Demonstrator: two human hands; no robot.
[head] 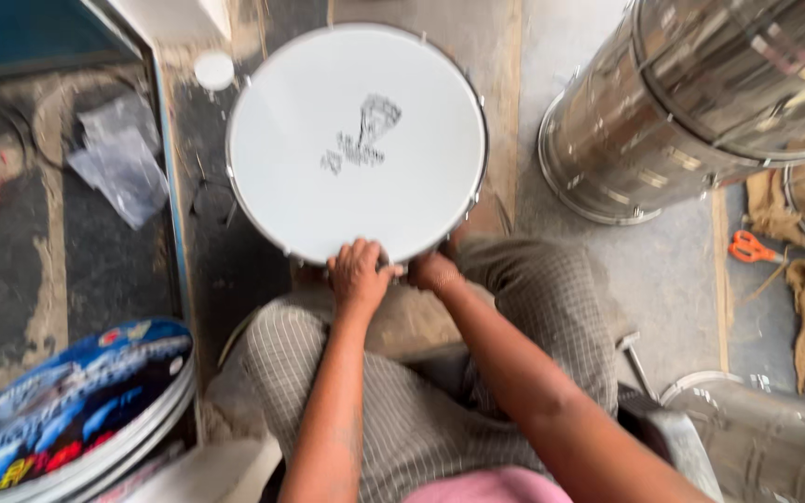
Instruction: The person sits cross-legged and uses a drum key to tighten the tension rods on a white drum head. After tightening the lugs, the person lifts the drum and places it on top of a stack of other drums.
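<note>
A round drum with a white head (356, 140) and a dark printed mark in its middle stands on the floor in front of my knees. Its metal rim carries several small tension lugs. My left hand (361, 272) grips the near edge of the rim, fingers curled over it. My right hand (433, 270) rests just to the right on the same near edge, closed around something at the rim that I cannot make out. Both forearms reach forward over my checked trousers.
A shiny metal drum shell (691, 102) lies on its side at upper right; more shells (766, 438) sit at lower right. Orange-handled scissors (749, 248) lie on the floor. A stack of printed drum heads (72, 410) sits lower left; crumpled plastic (118, 158) is at left.
</note>
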